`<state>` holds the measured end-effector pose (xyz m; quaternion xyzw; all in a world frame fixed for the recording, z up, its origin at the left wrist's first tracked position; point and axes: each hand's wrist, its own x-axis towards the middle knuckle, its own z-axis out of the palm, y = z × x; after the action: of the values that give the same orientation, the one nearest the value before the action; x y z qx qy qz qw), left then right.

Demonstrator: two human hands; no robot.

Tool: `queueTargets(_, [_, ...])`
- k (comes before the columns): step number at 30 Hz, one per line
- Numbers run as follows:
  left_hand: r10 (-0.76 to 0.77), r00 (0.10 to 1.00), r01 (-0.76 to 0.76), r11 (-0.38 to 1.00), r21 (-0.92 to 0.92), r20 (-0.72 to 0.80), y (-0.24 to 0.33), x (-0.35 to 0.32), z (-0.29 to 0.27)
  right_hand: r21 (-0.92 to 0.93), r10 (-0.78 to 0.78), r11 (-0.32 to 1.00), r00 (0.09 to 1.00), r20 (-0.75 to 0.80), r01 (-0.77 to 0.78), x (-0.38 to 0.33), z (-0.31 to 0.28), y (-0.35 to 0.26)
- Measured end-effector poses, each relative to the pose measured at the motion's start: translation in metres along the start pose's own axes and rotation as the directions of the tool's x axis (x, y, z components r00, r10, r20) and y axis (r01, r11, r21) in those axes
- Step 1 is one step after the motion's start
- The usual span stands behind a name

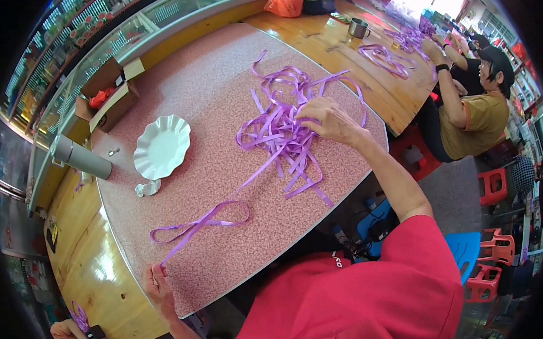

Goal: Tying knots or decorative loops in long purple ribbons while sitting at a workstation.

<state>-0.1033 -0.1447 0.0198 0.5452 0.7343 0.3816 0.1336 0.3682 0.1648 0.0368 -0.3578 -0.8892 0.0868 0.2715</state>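
Note:
A tangled heap of purple ribbon strips (283, 131) lies on the pink speckled tabletop (214, 90). My right hand (327, 119) rests on the heap's right side, fingers pinched on some strips. One long looped ribbon (201, 224) trails from the heap toward the table's near edge. My left hand (158, 283) holds the end of that ribbon at the edge, fingers closed on it.
A white scalloped plate (162, 146), a crumpled wrapper (147, 188) and a grey flask (80, 157) lie at the left. An open cardboard box (108, 95) stands behind. At the adjoining wooden table (347, 58) other people handle more purple ribbon (385, 57) near a metal mug (358, 28).

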Motion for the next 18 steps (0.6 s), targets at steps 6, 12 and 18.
queueTargets(6, [-0.001, 1.0, 0.002, 0.998, 0.066, -0.003, -0.003, 0.0, 0.002, -0.125, 0.014, 0.992, 0.997, 0.071, -0.005, -0.01, 0.01, 0.001])
queueTargets(12, [-0.012, 1.0, 0.011, 0.999, 0.051, 0.018, -0.002, 0.001, -0.002, -0.07, -0.042, 0.997, 0.992, -0.123, 0.034, 0.004, -0.01, -0.01])
queueTargets(18, [0.221, 0.939, -0.147, 0.951, 0.272, -0.264, 0.041, 0.018, 0.004, 0.673, 0.23, 0.721, 0.973, -0.007, -0.166, 0.042, -0.034, -0.098])
